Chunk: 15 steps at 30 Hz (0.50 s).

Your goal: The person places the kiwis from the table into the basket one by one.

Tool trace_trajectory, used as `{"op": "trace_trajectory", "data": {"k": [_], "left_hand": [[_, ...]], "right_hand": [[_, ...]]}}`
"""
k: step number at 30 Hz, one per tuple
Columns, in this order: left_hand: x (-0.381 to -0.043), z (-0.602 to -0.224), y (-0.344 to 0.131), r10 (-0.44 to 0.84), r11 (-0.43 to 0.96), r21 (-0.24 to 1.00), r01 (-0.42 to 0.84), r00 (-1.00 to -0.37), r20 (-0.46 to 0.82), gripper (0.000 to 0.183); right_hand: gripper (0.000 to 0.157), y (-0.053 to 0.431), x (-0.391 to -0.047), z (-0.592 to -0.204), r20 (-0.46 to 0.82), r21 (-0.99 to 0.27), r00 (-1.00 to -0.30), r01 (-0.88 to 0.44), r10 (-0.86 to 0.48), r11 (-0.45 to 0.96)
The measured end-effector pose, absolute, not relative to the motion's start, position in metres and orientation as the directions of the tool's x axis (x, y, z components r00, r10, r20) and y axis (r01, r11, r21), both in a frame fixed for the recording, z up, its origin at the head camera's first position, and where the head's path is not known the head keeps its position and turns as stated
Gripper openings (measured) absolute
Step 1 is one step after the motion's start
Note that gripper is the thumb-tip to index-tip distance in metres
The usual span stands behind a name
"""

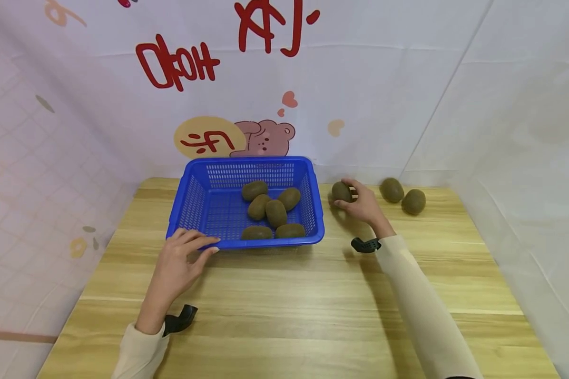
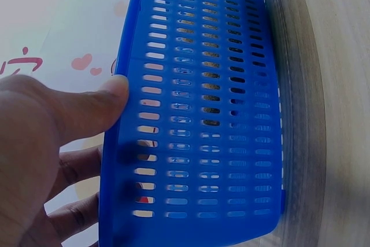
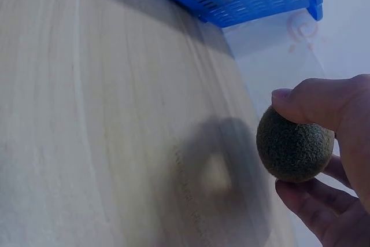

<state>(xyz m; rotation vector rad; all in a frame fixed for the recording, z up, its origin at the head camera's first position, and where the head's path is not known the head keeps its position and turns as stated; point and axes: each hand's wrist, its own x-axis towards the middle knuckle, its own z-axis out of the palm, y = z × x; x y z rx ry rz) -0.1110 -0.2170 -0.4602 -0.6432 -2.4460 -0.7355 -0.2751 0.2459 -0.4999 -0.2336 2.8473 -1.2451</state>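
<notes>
The head view is bright and evenly lit; the right sleeve (image 1: 424, 302) throws a soft shadow leftward across the table (image 1: 289, 310). Both wrist views are dimmer and cooler. In the left one, the left hand (image 2: 37, 122) darkens toward lower left and the table curves at right. In the right one, a blurry-edged shadow lies at lower centre, beside the kiwi (image 3: 293, 148).

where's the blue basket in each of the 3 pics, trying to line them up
Head: basket just left of centre, left hand at its near left corner.
Left wrist: its slotted wall fills the middle, cut off by the top edge.
Right wrist: top edge, centre to right, partly cut off, above the held kiwi.
Shared landmark: the wooden table, visible in all three views.
</notes>
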Motion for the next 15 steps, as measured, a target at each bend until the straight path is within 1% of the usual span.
{"op": "trace_trajectory", "data": {"k": [10,15], "left_hand": [[-0.112,-0.460,-0.216,0.289,0.735,0.357,0.577,-0.743,0.604,0.023],[-0.112,-0.459,-0.216,0.286,0.734,0.360,0.576,-0.743,0.604,0.024]], "right_hand": [[0.073,0.242,-0.271,-0.487,0.057,-0.747,-0.988,-0.137,-0.142,0.651],[0.071,0.238,-0.269,-0.480,0.096,-0.750,-0.984,-0.169,-0.148,0.639]]}}
